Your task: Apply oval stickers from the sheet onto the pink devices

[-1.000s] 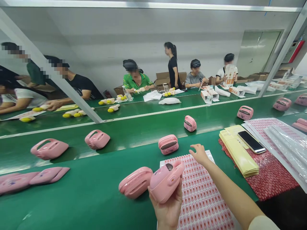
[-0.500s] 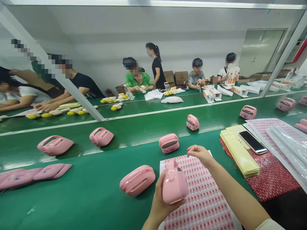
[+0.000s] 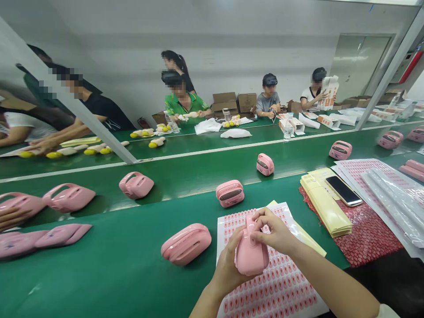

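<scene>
My left hand point(image 3: 227, 266) is wrapped round the lower part of a pink handled plastic case point(image 3: 251, 259), tilted above the sticker sheet. My right hand point(image 3: 274, 232) is at the handle end of the case, thumb and fingertips pressed together against it. Anything small between those fingertips is hidden. Beneath both hands lies a white sheet of small pink oval stickers point(image 3: 273, 304), arranged in rows. Another pink case point(image 3: 187, 245) lies on its side to the left of my left hand. Behind the sheet sits a pink case with a dark oval window point(image 3: 230, 194).
More pink cases point(image 3: 136, 184) stand along the green conveyor belt point(image 3: 185, 176). To the right are yellow paper point(image 3: 326, 207), a phone point(image 3: 343, 191), red bubble wrap point(image 3: 371, 234) and plastic-covered sheets. At far left a co-worker's hand point(image 3: 13, 216) touches a case. Several people work across the belt.
My right hand has come down and left from beside the case onto its handle end. The held case is turned slightly. A co-worker's hand and another case have appeared at far left.
</scene>
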`<state>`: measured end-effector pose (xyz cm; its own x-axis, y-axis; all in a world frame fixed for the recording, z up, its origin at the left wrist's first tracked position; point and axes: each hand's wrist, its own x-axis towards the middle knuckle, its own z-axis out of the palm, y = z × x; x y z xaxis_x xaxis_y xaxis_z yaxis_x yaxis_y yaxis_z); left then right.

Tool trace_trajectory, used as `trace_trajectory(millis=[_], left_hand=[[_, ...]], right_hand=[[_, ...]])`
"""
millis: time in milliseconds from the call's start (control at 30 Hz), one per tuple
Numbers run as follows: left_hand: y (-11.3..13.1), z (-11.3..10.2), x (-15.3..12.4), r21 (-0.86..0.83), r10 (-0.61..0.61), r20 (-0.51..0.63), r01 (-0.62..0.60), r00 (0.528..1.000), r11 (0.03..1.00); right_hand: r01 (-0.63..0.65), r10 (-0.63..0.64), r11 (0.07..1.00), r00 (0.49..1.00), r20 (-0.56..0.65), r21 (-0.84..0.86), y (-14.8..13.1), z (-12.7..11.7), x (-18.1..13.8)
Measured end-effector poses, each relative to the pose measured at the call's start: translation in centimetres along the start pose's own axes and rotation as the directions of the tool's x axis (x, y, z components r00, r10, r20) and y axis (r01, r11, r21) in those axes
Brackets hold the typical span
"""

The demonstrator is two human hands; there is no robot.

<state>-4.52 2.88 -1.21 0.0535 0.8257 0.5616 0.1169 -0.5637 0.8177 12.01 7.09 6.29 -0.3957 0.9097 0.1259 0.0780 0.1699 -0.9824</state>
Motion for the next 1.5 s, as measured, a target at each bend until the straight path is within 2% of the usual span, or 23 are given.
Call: trace_trajectory(millis=[133, 267, 367, 533, 633, 800, 900, 967, 1033, 1100, 1133, 1167, 1233, 1300, 1333, 1433, 1500], left_hand=[[0.1, 0.1, 0.1, -0.017, -0.035, -0.017, 0.034, 0.999, 0.999], [0.2, 0.0, 0.1, 0.069, 0.065, 0.04, -0.068, 0.997, 0.995], [0.2, 0.1, 0.1, 0.099, 0.105, 0.035, -0.108, 0.994, 0.989], [0.6, 0.4, 0.3, 0.057, 0.062, 0.015, -0.062, 0.998, 0.996], [0.7, 0.4, 0.4, 0.011, 0.04, 0.004, -0.04, 0.999, 0.999], [0.6, 0.2, 0.2, 0.067, 0.144, 0.065, -0.149, 0.987, 0.987], [0.7, 0.1, -0.2, 0.039, 0.139, 0.089, -0.143, 0.986, 0.989], [0.7, 0.1, -0.7, -0.05, 0.053, 0.072, -0.05, 0.996, 0.998], [0.6, 0.3, -1.3, -0.195, -0.084, 0.076, 0.097, 0.994, 0.976], [0.1, 0.6, -1.8, -0.373, -0.189, 0.139, 0.228, 0.972, 0.899], [-0.3, 0.7, -1.8, -0.448, -0.219, 0.173, 0.274, 0.96, 0.851], [-0.7, 0.8, -1.8, -0.496, -0.245, 0.191, 0.309, 0.951, 0.811], [-1.8, 0.7, -1.4, -0.501, -0.328, 0.145, 0.355, 0.933, 0.789], [-3.0, 0.5, -0.7, -0.379, -0.434, 0.046, 0.418, 0.9, 0.825], [-3.6, 0.4, -0.5, -0.274, -0.472, 0.005, 0.455, 0.882, 0.847], [-5.4, 0.3, 0.0, 0.062, -0.513, -0.024, 0.513, 0.858, 0.856], [-6.3, 0.5, 0.0, 0.176, -0.509, -0.004, 0.502, 0.861, 0.847]], right_hand=[[0.085, -0.088, 0.995, 0.995, -0.047, -0.057, -0.2, 0.2, -0.7], [0.214, -0.227, 0.959, 0.972, -0.053, -0.187, -0.1, 0.3, -1.3], [0.296, -0.323, 0.912, 0.945, -0.054, -0.283, 0.2, 0.3, -1.5], [0.361, -0.401, 0.852, 0.916, -0.03, -0.38, 0.7, 0.3, -2.0], [0.32, -0.355, 0.867, 0.935, -0.021, -0.382, 0.8, 0.4, -2.3], [0.279, -0.303, 0.915, 0.952, -0.04, -0.291, 0.8, 0.5, -2.0], [0.226, -0.232, 0.948, 0.973, -0.001, -0.223, 1.1, 0.0, -1.0], [0.156, -0.146, 0.973, 0.987, 0.074, -0.171, 1.7, -0.7, -0.1], [0.047, -0.028, 0.995, 0.981, 0.194, -0.089, 2.4, -1.6, 0.5], [-0.112, 0.11, 0.994, 0.939, 0.326, -0.014, 2.9, -2.6, 0.8], [-0.189, 0.173, 0.982, 0.918, 0.356, 0.009, 2.9, -3.1, 0.7], [-0.248, 0.228, 0.969, 0.912, 0.342, 0.015, 2.7, -3.8, 0.6], [-0.269, 0.272, 0.962, 0.942, 0.194, -0.043, 1.6, -5.2, 0.5], [-0.228, 0.233, 0.947, 0.972, -0.001, -0.227, -0.3, -6.5, 0.8], [-0.22, 0.206, 0.909, 0.976, -0.076, -0.355, -1.4, -7.1, 1.3], [-0.29, 0.136, 0.682, 0.952, -0.274, -0.671, -4.2, -7.6, 4.7], [-0.355, 0.086, 0.561, 0.923, -0.374, -0.748, -5.0, -7.3, 8.3]])
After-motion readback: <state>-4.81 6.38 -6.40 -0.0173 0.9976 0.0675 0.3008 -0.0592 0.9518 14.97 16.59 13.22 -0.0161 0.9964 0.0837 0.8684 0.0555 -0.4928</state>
